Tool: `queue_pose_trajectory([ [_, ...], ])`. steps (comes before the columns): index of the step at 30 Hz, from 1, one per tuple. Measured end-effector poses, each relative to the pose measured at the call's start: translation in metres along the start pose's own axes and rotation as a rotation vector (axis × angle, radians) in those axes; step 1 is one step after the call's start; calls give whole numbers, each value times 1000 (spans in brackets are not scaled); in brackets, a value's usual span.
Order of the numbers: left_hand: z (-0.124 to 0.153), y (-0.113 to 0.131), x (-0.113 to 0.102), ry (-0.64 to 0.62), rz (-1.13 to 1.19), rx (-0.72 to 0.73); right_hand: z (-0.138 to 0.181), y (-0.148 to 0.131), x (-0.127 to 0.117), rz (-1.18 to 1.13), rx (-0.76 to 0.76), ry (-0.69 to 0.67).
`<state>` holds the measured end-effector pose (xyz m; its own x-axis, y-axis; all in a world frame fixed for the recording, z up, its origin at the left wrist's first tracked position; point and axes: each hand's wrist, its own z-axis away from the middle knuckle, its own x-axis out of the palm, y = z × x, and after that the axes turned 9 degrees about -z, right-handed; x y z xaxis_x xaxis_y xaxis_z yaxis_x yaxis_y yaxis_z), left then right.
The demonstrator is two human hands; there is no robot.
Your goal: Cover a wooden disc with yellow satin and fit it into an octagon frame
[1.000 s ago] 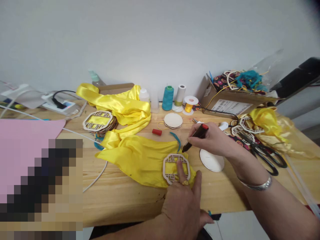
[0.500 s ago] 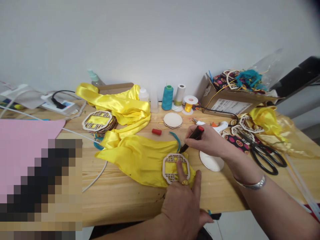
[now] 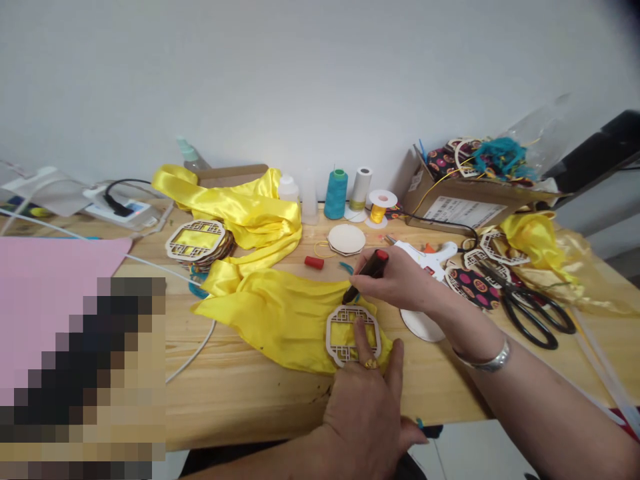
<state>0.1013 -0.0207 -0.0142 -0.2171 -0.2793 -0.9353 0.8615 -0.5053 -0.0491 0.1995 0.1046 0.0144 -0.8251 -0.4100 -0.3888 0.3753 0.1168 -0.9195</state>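
Note:
A wooden lattice frame with cut corners lies flat on yellow satin cloth. My left hand presses it down with outstretched fingers, a gold ring on one of them. In my right hand is a black marker with a red end, held like a pen. Its tip is at the frame's upper edge, left of the middle, over the cloth. The marker's red cap lies loose on the table. A teal cord shows partly behind the marker.
Behind stand a teal thread cone, a yellow thread spool and a cardboard box of scraps. A stack of lattice frames is at left. Right are a white glue gun, black scissors and white discs.
My right hand has moved left with the marker, its tip passing along the frame's upper edge. My left hand and the frame stay in place.

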Motion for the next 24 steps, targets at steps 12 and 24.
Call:
queue_pose_trajectory([
  [12, 0, 1, 0, -2, 4, -12, -3, 0, 2, -14, -19, 2],
  [24, 0, 0, 2, 32, -23, -2, 3, 1, -6, 33, -16, 11],
])
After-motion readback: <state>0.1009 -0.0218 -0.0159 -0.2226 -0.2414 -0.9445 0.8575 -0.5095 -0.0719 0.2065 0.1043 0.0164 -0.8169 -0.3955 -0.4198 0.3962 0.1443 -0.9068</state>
